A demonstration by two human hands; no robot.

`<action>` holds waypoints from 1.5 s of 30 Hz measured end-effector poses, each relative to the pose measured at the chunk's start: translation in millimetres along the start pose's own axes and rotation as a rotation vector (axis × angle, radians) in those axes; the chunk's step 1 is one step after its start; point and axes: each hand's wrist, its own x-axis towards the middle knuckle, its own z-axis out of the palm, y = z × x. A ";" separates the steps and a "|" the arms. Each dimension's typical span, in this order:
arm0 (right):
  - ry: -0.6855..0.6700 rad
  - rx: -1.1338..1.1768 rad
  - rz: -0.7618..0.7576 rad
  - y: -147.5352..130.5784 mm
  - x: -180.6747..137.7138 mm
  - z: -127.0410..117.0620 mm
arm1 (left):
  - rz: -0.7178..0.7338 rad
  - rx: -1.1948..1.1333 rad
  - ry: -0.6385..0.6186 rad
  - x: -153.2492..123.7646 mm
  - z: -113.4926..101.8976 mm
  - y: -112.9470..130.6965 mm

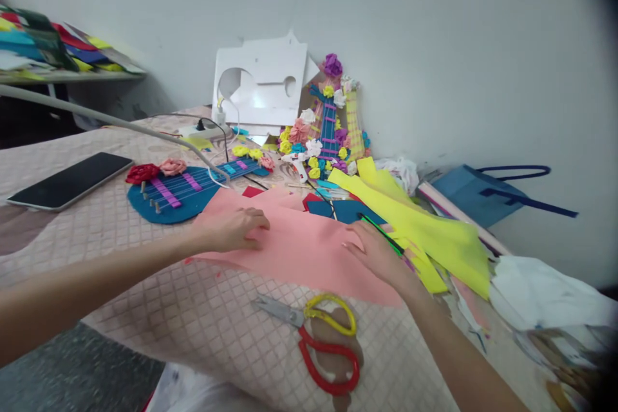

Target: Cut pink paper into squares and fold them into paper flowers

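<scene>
Now the left hand (236, 230) and right hand (375, 251) touch the pink sheet (299, 246), fingers loosely parted; scissors (295, 317) lie before it.

Scissors (298, 318) before sheet (299, 248), phone (72, 180) left, bag (470, 194) right

Single head-worn view, close above the table (193, 302), forward and down toward the wall (458, 45).

The left hand (236, 230) and right hand (379, 251) touch a pink sheet (299, 251); red-and-yellow-handled scissors (295, 317) lie toward the tabletop's (193, 309) front edge.
</scene>
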 end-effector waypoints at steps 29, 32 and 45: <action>0.132 -0.094 0.180 135.9 36.9 -79.8 | -0.155 -0.063 -0.037 1.0 -4.7 25.5; 0.147 -0.122 0.248 186.7 40.0 -95.0 | -0.183 -0.122 -0.032 3.2 -0.8 15.4; 0.423 -0.387 0.516 264.2 57.0 -102.5 | -0.252 -0.005 -0.082 27.0 -17.5 16.2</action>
